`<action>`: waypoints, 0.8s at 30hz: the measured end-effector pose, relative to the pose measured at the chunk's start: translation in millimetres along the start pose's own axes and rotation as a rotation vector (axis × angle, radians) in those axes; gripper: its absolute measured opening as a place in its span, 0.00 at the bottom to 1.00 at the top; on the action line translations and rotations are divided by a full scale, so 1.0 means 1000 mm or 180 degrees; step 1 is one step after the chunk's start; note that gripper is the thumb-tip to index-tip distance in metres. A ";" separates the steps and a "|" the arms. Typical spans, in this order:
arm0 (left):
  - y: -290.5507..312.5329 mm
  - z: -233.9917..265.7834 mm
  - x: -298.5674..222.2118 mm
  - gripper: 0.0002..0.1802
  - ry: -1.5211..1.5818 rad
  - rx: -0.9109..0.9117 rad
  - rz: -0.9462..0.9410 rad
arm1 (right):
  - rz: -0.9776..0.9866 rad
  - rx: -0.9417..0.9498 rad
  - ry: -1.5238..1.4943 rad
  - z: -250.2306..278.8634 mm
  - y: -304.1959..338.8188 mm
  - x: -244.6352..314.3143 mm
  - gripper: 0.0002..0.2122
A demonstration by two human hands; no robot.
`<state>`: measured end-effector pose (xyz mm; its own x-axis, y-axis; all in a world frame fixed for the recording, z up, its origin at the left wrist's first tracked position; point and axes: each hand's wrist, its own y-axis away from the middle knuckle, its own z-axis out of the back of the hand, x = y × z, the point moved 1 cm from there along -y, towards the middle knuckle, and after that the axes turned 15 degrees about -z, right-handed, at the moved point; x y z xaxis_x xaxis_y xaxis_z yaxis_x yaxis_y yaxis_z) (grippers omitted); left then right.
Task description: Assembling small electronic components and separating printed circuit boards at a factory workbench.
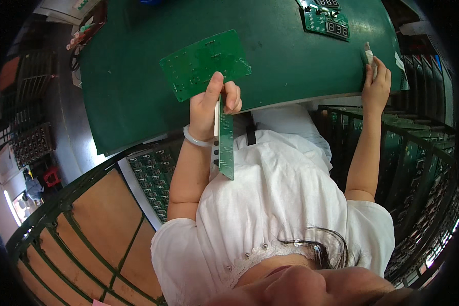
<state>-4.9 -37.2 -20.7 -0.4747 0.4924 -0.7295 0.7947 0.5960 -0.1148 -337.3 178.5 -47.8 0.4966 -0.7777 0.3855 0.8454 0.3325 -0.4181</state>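
The left hand (205, 108) had its fingers clasped on a green circuit board (206, 64) above the surface (132, 66), a second board (226, 148) hanging below. The right hand's (376, 86) fingers gripped a pale, slim object (368, 52).

We see a smooth, softly shining tabletop (301, 66), a glossy circuit board (206, 61) over it and a matt, creased cloth shirt (275, 178) beside it.

A single head-worn fisheye view looks steeply down from close above the white shirt (275, 188), facing the table (132, 76) across the top; straight edges bend toward the rim.
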 end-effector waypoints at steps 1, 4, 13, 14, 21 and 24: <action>-0.001 -0.002 -0.001 0.27 -0.0021 -0.0006 -0.0030 | 0.0019 -0.0005 -0.0031 -0.004 -0.002 -0.002 0.12; -0.006 -0.007 -0.005 0.25 -0.0120 -0.0385 -0.0093 | 0.0232 -0.0170 0.0546 -0.009 -0.005 0.007 0.14; 0.010 -0.006 -0.018 0.28 0.0198 -0.0169 0.0240 | 0.0244 0.2570 -0.2733 0.024 0.054 0.143 0.11; 0.012 -0.006 -0.018 0.25 0.0498 -0.0042 0.0316 | -0.0209 0.3251 -0.3320 0.024 0.061 0.152 0.12; 0.032 -0.012 -0.007 0.30 0.2134 -0.0737 0.1331 | -0.1567 0.4973 -0.4083 0.018 0.085 0.205 0.14; 0.041 0.001 0.006 0.32 0.2972 0.0114 0.1015 | -0.1278 0.4754 -0.3397 0.008 0.088 0.205 0.13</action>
<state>25.0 -10.7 -30.6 -0.3319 0.9387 0.0936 0.9410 0.3364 -0.0369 -159.5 52.4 1.0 -0.3483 -0.4973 0.7946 0.0883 0.8265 0.5559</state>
